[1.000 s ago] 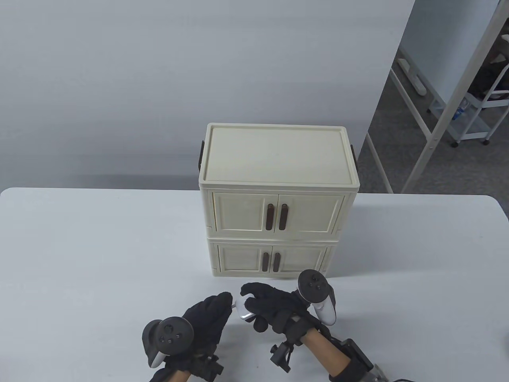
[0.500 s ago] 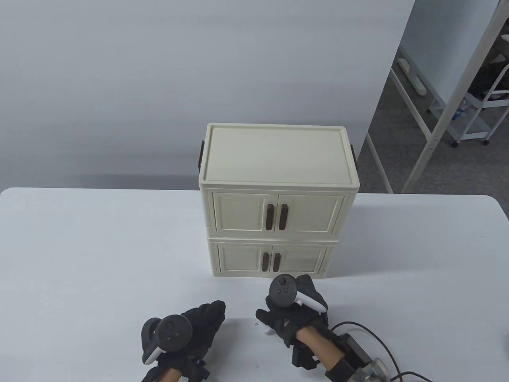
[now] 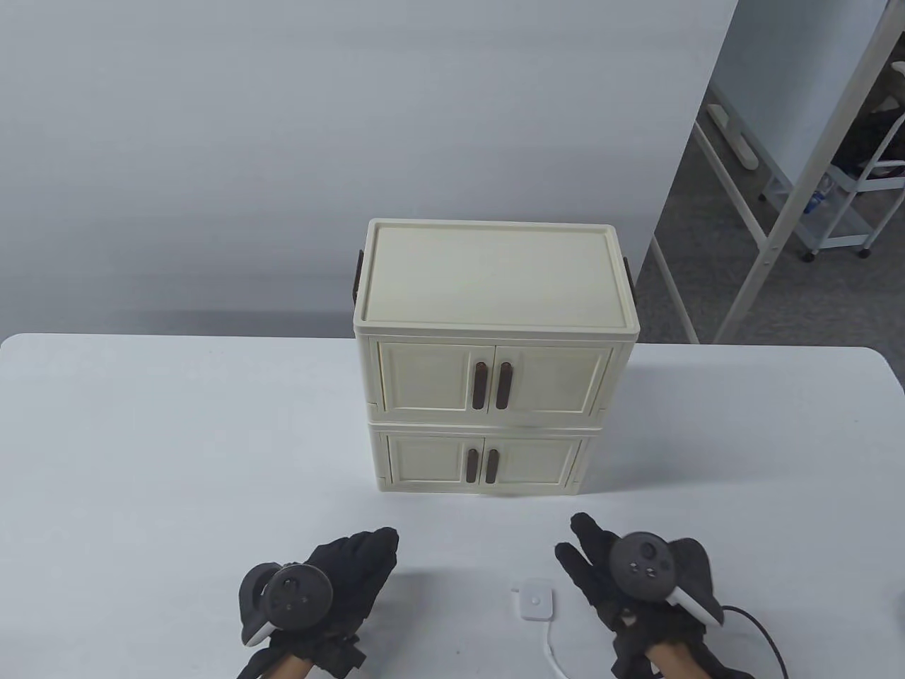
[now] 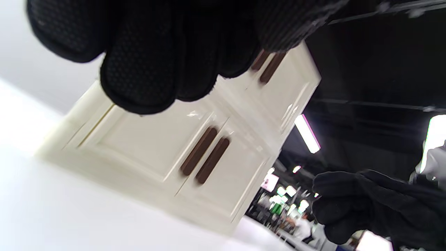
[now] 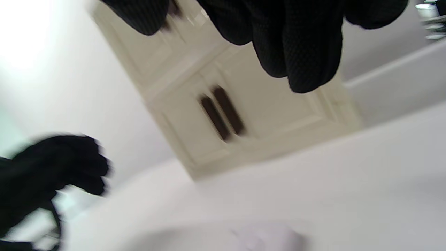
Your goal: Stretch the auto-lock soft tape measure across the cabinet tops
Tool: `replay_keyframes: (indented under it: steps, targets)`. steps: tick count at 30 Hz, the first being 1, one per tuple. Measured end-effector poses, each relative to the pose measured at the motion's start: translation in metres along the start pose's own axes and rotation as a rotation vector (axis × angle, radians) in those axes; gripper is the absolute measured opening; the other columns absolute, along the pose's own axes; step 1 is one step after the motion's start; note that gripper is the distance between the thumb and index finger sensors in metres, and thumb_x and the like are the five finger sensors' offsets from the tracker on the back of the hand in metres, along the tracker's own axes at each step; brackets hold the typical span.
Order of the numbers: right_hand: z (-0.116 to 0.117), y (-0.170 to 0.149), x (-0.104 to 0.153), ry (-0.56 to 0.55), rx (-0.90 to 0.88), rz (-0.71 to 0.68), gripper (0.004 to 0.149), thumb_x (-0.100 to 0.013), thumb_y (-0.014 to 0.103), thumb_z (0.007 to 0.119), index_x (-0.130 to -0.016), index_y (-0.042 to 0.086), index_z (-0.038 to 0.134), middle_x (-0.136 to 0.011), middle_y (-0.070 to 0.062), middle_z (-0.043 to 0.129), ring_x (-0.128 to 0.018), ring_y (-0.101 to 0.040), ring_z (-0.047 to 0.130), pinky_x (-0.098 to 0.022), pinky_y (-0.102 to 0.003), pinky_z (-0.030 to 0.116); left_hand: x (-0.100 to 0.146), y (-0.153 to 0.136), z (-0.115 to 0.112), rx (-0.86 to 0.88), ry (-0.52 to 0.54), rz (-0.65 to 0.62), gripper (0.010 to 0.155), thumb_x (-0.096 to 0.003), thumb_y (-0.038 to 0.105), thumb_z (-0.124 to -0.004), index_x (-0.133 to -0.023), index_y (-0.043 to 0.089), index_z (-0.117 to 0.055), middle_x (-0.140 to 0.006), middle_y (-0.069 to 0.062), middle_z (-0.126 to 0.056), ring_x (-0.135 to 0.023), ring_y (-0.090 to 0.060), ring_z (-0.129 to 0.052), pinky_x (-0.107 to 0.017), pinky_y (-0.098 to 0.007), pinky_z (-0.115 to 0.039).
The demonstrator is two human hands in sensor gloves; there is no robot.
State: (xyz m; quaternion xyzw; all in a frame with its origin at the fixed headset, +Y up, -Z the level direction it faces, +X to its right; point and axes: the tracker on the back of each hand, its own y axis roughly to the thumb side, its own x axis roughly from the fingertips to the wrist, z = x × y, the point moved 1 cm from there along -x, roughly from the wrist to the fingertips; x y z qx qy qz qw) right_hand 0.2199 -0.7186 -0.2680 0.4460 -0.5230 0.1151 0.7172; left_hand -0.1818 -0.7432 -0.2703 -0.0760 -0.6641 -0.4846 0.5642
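A: Looking down from the table view, the tape measure [image 3: 535,600] now lies alone on the tabletop [image 3: 141,460] between the hands. A second ago the right hand [image 3: 636,580] held it.

B: So the grip is released?

A: Yes, both. The left hand [image 3: 332,580] rests flat, fingers loose, holding nothing. The stacked cabinets [image 3: 488,353] stand untouched, so I judge the stretch either finished or not begun.

B: Which way does it point?

A: Squarish case, a white tail trailing toward the near edge.

B: Wrist views?

A: The left shows fingers [image 4: 139,69] hanging free before the doors; the right is blurred, fingers [image 5: 303,45] free.
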Motion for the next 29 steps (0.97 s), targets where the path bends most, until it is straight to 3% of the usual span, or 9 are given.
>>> replay_keyframes:
  steps: [2, 3, 4, 5, 7, 8, 9, 15, 29]
  targets:
    - [-0.006, -0.005, 0.017, -0.118, -0.142, -0.121, 0.066, -0.066, 0.043, 0.063, -0.11, -0.005, 0.054, -0.096, -0.037, 0.072, -0.075, -0.055, 0.081, -0.063, -0.074, 0.056, -0.001, 0.008, 0.007, 0.004, 0.038, -0.037, 0.046, -0.0549, 0.045, -0.071, -0.093, 0.021, -0.078, -0.081, -0.01, -0.095, -0.055, -0.028, -0.106, -0.048, -0.056, -0.08]
    - [-0.009, -0.01, 0.024, -0.149, -0.182, -0.11, 0.066, -0.066, 0.044, 0.063, -0.111, -0.004, 0.053, -0.097, -0.037, 0.071, -0.077, -0.056, 0.078, -0.063, -0.075, 0.055, -0.002, 0.01, 0.009, 0.003, 0.026, -0.031, 0.046, -0.0521, 0.045, -0.073, -0.09, 0.02, -0.081, -0.078, -0.011, -0.097, -0.054, -0.028, -0.107, -0.047, -0.054, -0.082]
    - [-0.01, -0.016, 0.026, -0.154, -0.2, -0.08, 0.069, -0.066, 0.045, 0.062, -0.112, -0.005, 0.051, -0.099, -0.038, 0.069, -0.08, -0.058, 0.075, -0.063, -0.076, 0.053, -0.003, 0.009, 0.009, -0.002, -0.007, -0.001, 0.053, -0.0542, 0.052, -0.07, -0.098, 0.022, -0.075, -0.089, -0.013, -0.091, -0.066, -0.033, -0.102, -0.054, -0.061, -0.075]
    - [-0.011, -0.024, 0.026, -0.121, -0.207, -0.023, 0.072, -0.066, 0.047, 0.062, -0.113, -0.005, 0.047, -0.102, -0.04, 0.064, -0.085, -0.062, 0.067, -0.064, -0.078, 0.049, -0.002, 0.005, 0.005, -0.013, -0.096, 0.07, 0.062, -0.0533, 0.058, -0.071, -0.107, 0.026, -0.065, -0.103, -0.017, -0.079, -0.083, -0.038, -0.093, -0.06, -0.07, -0.065]
    - [-0.004, -0.045, 0.023, 0.066, -0.155, 0.132, 0.08, -0.066, 0.051, 0.059, -0.116, -0.005, 0.031, -0.108, -0.044, 0.043, -0.093, -0.07, 0.039, -0.064, -0.082, 0.033, 0.001, -0.007, -0.007, -0.057, -0.364, 0.25, 0.084, -0.0522, 0.071, -0.067, -0.116, 0.032, -0.027, -0.123, -0.015, -0.03, -0.113, -0.051, -0.045, -0.065, -0.085, -0.034]
    - [0.003, -0.058, 0.024, 0.228, -0.102, 0.201, 0.084, -0.067, 0.053, 0.053, -0.115, -0.004, 0.015, -0.11, -0.045, 0.024, -0.095, -0.069, 0.021, -0.065, -0.082, 0.022, 0.006, -0.016, -0.016, -0.075, -0.544, 0.312, 0.089, -0.0532, 0.074, -0.063, -0.114, 0.035, -0.01, -0.122, -0.014, -0.008, -0.116, -0.051, -0.025, -0.065, -0.085, -0.02]
    - [0.006, -0.065, 0.026, 0.289, -0.071, 0.224, 0.086, -0.068, 0.055, 0.049, -0.112, -0.003, 0.002, -0.109, -0.044, 0.01, -0.094, -0.067, 0.009, -0.063, -0.082, 0.014, 0.009, -0.021, -0.019, -0.088, -0.613, 0.336, 0.091, -0.0536, 0.076, -0.06, -0.111, 0.037, -0.002, -0.119, -0.008, 0.005, -0.115, -0.048, -0.012, -0.064, -0.084, -0.013]
    - [0.018, -0.071, 0.025, 0.314, -0.226, 0.215, 0.085, -0.068, 0.054, 0.05, -0.11, 0.003, -0.003, -0.106, -0.04, -0.003, -0.092, -0.064, -0.004, -0.061, -0.081, 0.004, 0.01, -0.032, -0.034, -0.032, -0.608, 0.323, 0.09, -0.0526, 0.073, -0.064, -0.113, 0.035, -0.011, -0.12, -0.009, -0.002, -0.115, -0.048, -0.017, -0.064, -0.084, -0.014]
    - [0.035, -0.069, 0.025, 0.401, -0.165, 0.221, 0.085, -0.068, 0.053, 0.052, -0.111, 0.001, 0.0, -0.106, -0.041, -0.001, -0.092, -0.064, -0.002, -0.061, -0.08, 0.005, 0.008, -0.029, -0.025, -0.074, -0.563, 0.283, 0.088, -0.0524, 0.072, -0.065, -0.115, 0.032, -0.017, -0.122, -0.011, -0.012, -0.115, -0.048, -0.022, -0.063, -0.084, -0.013]
